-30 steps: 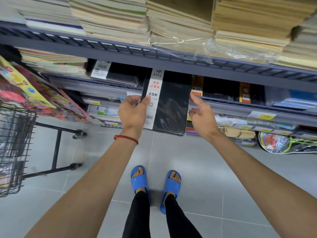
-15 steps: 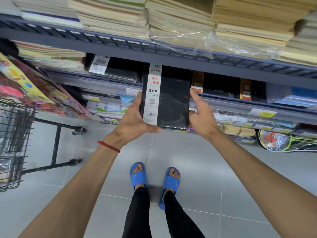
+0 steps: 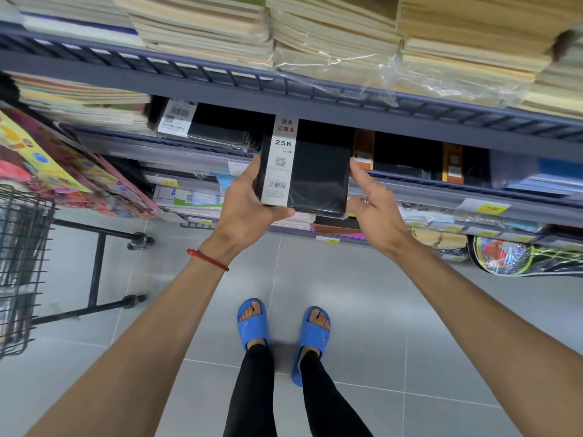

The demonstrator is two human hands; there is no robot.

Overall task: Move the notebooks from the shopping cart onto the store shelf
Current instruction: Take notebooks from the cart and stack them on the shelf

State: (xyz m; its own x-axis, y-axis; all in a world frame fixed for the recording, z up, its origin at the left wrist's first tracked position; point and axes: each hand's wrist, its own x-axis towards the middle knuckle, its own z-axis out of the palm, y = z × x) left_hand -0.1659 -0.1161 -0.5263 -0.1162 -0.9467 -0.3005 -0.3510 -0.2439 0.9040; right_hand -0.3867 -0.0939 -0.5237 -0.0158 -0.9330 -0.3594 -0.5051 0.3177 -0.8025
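Notebook (image 3: 315,171) half into shelf (image 3: 426,197), long axis running straight away from the grip, far end tucked inside. Near left corner clasped by left hand (image 3: 249,209). Right hand (image 3: 375,212) loose, fingertip against right edge, holding nothing. Forward push probably next.

Black banded notebook (image 3: 318,171), half-shelved

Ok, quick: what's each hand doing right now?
Left hand: closed, gripping the black notebook at its lower left corner.
Right hand: open, straight fingers against the notebook's right edge, not gripping it.
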